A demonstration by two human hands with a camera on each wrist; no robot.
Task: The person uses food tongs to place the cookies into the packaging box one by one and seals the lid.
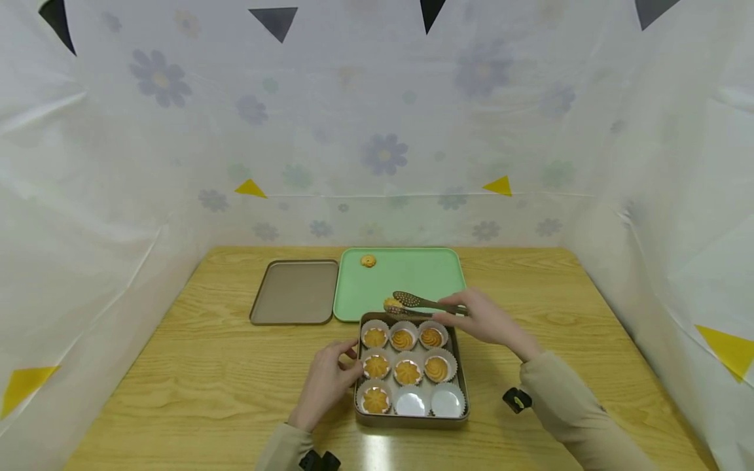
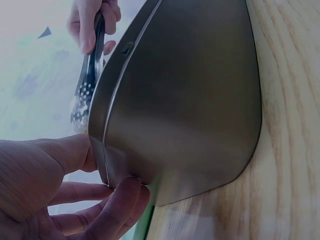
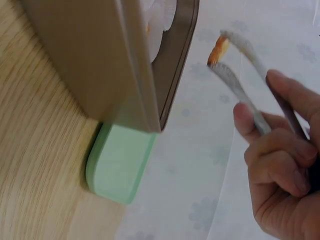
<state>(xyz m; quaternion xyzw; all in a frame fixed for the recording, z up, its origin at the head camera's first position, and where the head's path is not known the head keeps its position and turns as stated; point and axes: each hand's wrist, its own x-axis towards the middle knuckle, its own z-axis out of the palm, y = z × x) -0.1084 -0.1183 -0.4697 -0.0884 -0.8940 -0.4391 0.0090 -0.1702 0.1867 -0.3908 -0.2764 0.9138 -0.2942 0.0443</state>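
My right hand grips dark perforated tongs above the far edge of the square metal tin. A golden piped cookie is clamped between the tong tips. At the tin's left side, my left hand holds the wall, its thumb by the rim and its fingers against the outside. Inside the tin stand white paper cups in three rows. Several hold a swirled or star-shaped cookie. Two cups in the near row, the middle one and the right one, hold no cookie.
Behind the tin lies a green tray with a single cookie near its far left corner. A shallow brown metal lid or tray lies to its left. White patterned sheeting encloses the wooden table at the back and sides.
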